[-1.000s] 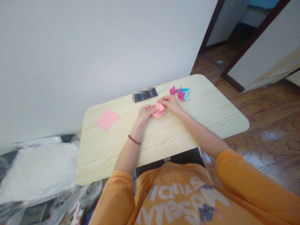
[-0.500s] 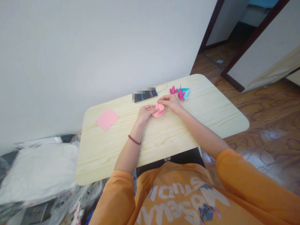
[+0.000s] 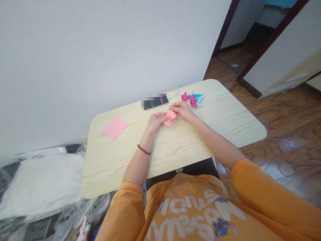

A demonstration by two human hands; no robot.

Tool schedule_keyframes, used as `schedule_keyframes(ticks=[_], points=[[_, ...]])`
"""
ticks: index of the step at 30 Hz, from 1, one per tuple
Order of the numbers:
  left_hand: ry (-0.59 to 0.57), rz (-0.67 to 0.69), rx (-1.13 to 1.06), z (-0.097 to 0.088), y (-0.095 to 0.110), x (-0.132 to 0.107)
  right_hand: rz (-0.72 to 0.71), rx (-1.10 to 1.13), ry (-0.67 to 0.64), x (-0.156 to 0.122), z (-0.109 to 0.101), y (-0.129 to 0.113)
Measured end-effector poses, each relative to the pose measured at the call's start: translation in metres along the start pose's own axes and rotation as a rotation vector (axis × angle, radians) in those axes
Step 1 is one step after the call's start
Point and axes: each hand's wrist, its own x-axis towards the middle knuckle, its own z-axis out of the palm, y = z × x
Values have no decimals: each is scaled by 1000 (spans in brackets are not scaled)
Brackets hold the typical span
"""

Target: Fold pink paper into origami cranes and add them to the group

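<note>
Both my hands pinch a folded piece of pink origami paper (image 3: 170,118) just above the tabletop. My left hand (image 3: 155,121) holds its left side, with a dark red cord bracelet (image 3: 143,150) on the wrist. My right hand (image 3: 183,111) presses on its upper right side with the fingertips. The fingers hide part of the folds. A flat square of pink paper (image 3: 114,128) lies further left, out of reach of my fingers. Beyond my right hand are two magenta origami cranes (image 3: 189,99) and a light blue origami crane (image 3: 199,100).
The pale wood table (image 3: 175,157) has rounded corners, and its far edge runs along a white wall (image 3: 100,50). A phone (image 3: 155,102) with a cable lies near that edge. White plastic bags (image 3: 41,184) sit left of the table, above a wooden floor (image 3: 288,134).
</note>
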Motion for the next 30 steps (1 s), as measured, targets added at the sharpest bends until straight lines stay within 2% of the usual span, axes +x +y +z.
schedule_keyframes(ticks=[8, 14, 24, 30], points=[[23, -3, -19, 1, 0, 0, -76, -58, 63, -1, -2, -3], [19, 5, -1, 1, 1, -1, -85, -162, 56, -2, -1, 0], [15, -17, -32, 3, 3, -2, -11, -26, 39, -1, 2, 0], [4, -18, -71, 5, 4, -4, -24, -26, 69, -1, 2, -1]])
